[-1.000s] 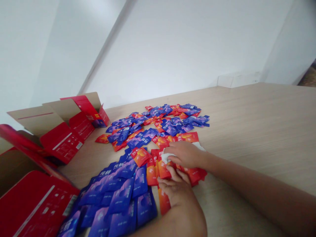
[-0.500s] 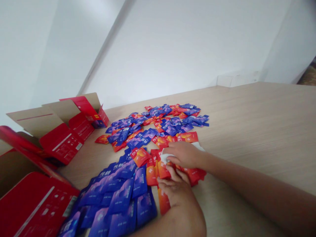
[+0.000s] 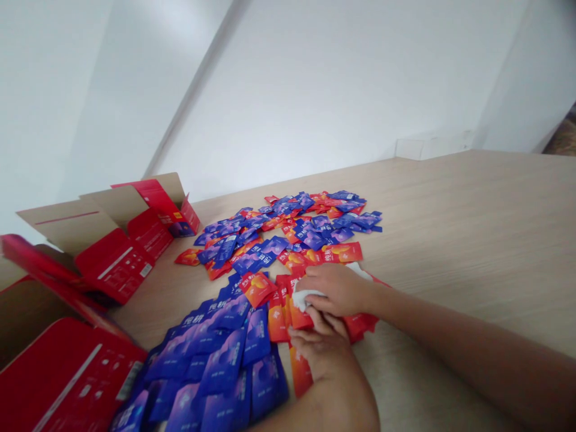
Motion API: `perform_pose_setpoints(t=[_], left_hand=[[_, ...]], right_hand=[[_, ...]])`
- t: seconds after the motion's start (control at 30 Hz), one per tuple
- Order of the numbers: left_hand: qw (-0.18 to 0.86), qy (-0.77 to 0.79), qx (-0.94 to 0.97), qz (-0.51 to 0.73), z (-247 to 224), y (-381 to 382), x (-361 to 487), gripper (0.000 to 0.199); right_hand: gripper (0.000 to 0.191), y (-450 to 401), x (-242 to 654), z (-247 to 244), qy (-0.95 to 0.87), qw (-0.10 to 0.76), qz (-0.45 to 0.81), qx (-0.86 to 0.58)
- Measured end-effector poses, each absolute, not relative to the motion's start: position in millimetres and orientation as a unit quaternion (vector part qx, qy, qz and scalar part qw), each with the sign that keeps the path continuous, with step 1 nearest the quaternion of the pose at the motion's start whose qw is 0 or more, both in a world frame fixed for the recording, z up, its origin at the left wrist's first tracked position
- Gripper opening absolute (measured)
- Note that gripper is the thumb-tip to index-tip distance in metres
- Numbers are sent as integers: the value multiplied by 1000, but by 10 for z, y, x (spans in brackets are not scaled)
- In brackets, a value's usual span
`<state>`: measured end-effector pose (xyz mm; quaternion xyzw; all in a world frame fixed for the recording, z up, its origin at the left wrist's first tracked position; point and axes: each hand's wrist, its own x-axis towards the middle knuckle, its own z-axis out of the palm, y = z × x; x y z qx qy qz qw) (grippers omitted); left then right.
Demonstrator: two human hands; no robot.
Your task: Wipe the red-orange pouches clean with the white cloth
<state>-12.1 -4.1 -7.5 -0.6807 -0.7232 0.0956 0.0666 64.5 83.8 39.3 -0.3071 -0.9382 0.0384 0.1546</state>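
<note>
Right hand point(image 3: 337, 290) pinching a white scrap point(image 3: 303, 300) on orange-red sachets point(image 3: 278, 322)

The right hand's fingers are closing together over the scrap, which is looking like tissue or paper, while the left hand point(image 3: 321, 351) is curling against the sachets just below it; whether it is gripping any, I cannot tell. Measured from these sachets, a block of blue sachets point(image 3: 225, 372) is lying directly to the left, a mixed blue and red heap point(image 3: 297, 228) is spreading farther along the pale wood table point(image 3: 450, 216), and opened red cartons point(image 3: 117, 264) are standing beyond the blue block.
</note>
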Motion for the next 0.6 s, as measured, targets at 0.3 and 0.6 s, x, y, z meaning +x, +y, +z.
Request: perform_pose_setpoints(t=[0.3, 0.6], left_hand=[[127, -684, -689, 203, 130, -85, -142, 64], [153, -668, -681, 259, 126, -84, -142, 71]], right_hand=[[29, 859, 655, 437, -904, 209, 3, -374], [26, 906, 658, 333, -918, 164, 44, -359]])
